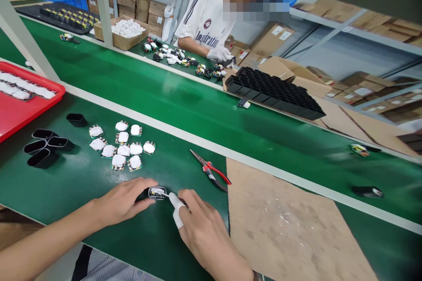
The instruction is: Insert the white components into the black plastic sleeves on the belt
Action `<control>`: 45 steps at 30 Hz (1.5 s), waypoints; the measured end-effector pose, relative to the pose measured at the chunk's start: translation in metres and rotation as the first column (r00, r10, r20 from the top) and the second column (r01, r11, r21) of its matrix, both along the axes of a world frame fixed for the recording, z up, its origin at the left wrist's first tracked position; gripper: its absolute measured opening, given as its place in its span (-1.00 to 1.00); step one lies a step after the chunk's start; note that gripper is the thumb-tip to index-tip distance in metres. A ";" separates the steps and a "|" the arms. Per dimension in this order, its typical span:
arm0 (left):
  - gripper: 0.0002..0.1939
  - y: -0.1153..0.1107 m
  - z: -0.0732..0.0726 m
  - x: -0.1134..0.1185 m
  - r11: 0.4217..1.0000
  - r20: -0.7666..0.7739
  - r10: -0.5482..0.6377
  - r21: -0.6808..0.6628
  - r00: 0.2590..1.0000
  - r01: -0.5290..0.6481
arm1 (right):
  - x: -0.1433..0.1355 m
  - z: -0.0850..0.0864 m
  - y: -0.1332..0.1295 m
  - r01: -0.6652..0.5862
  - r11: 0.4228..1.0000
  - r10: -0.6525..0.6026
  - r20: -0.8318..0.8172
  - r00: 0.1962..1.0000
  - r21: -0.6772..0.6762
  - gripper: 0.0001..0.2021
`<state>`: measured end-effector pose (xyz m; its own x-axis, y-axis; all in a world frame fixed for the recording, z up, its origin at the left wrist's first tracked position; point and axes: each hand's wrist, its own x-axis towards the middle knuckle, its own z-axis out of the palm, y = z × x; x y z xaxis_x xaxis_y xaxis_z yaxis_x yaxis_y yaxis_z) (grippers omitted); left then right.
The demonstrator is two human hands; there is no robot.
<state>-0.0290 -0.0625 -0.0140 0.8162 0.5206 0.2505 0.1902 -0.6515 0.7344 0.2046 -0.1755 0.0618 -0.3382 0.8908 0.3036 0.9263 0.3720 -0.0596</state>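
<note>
Facing each other, the curled hands (120, 201) (201, 224) flank a black casing (145, 194).

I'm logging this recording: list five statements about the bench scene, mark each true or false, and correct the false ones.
1. The left hand holds a black casing. True.
2. The right hand wears a full blue glove. False: the right hand shows white finger covering and bare skin.
3. The red tray holds rows of white-topped parts. True.
4. The pliers have yellow handles. False: the pliers' handles are red and black.
5. The co-worker's visible hand is bare. False: it is in a white glove.
</note>
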 end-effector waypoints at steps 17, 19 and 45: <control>-0.68 -0.007 -0.001 0.012 0.955 0.150 0.033 0.286 0.988 -0.075 | 0.001 -0.003 -0.022 0.118 0.992 -0.122 0.068 0.990 0.054 -0.72; -0.67 -0.007 0.002 0.013 0.942 0.157 0.030 0.325 0.987 -0.080 | -0.001 -0.005 -0.020 0.125 0.989 -0.131 0.093 0.987 0.077 -0.70; -0.68 -0.016 0.004 0.021 0.902 0.209 0.079 0.401 0.975 -0.159 | -0.025 -0.007 -0.020 0.215 0.970 -0.236 0.223 0.946 0.112 -0.74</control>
<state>-0.0081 -0.0786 -0.0095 0.6735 0.4281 0.6025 0.1738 -0.8840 0.4339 0.1797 -0.1955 0.0552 -0.2018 0.9262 0.3185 0.9708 0.1461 0.1901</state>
